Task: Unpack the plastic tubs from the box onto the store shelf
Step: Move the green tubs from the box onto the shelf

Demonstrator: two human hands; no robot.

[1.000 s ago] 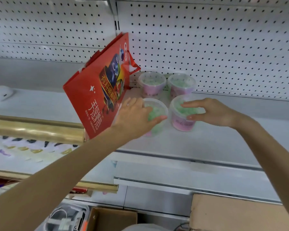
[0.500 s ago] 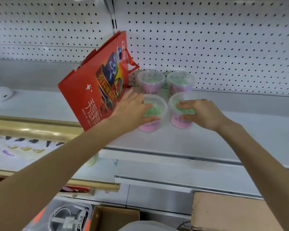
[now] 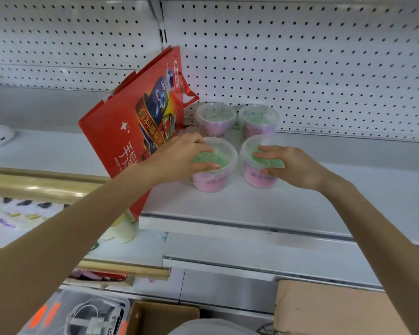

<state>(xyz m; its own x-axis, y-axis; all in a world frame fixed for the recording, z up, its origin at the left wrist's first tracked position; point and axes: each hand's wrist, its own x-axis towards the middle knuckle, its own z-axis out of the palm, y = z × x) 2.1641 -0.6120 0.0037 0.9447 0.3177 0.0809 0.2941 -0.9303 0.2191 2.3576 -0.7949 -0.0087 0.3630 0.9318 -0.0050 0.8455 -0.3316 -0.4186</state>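
Your left hand [image 3: 183, 158] grips the near-left tub [image 3: 211, 182] from above, thumb on the lid rim. Your right hand [image 3: 294, 166] wraps the near-right tub [image 3: 257, 177].

A second ago the left tub was tilted. Now both stand on the shelf [image 3: 300, 209], in front of the far-left tub [image 3: 215, 120] and far-right tub [image 3: 258, 120]. This pair looks placed, so let go.

All four are lidded, with green pieces over pink.

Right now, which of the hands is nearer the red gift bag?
Left. The left hand grips the front-left tub, right beside the red gift bag; the right hand holds the front-right tub, one tub farther from it.
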